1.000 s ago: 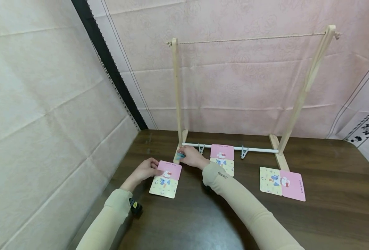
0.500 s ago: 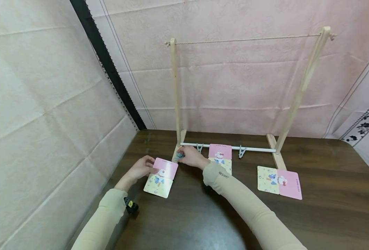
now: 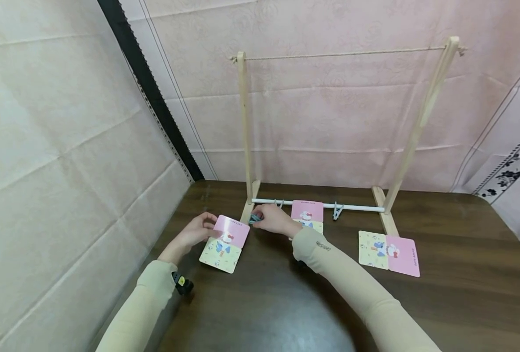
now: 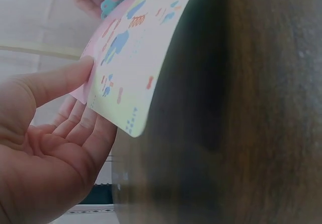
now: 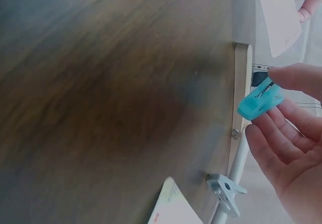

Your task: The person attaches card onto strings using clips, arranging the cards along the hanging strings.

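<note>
Left hand [image 3: 196,233] pinched 1 card [image 3: 223,243] by its edge, tilted up off the table [image 3: 462,303], right hand [image 3: 274,219] pinched the blue clip [image 5: 260,101] just beyond it, unattached (judged early: string [image 3: 343,54] bare, 2 cards lay flat).

Wooden rack [image 3: 244,146] just behind hands
</note>
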{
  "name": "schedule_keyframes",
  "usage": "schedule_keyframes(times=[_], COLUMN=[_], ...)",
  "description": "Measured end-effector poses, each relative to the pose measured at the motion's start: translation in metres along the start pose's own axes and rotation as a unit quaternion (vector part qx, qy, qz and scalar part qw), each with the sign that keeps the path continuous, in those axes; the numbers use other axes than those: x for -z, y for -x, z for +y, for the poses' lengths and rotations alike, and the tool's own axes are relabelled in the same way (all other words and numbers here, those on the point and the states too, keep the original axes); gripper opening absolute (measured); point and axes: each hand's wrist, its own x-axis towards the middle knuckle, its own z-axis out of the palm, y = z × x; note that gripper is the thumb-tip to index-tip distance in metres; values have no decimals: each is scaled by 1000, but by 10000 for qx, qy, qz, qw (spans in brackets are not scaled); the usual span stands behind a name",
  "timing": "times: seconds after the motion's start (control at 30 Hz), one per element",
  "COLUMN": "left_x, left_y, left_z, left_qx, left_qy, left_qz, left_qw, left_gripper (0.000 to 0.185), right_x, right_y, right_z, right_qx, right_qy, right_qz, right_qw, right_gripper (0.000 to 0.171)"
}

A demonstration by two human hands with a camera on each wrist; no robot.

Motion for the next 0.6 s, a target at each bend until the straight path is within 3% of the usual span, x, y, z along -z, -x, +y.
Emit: schedule_keyframes(times=[0.6], left_x=[0], left_y=[-3], left_z=[11], left_qx=[-164], left_qy=[28], left_qz=[-95], left_qw=[9998], left_gripper=[42], right_x=[21], right_y=[37], right_z=[10], right_qx=[-221], right_qy=[19], right_qz=[-122], right_qw=[9997], right_gripper=[30])
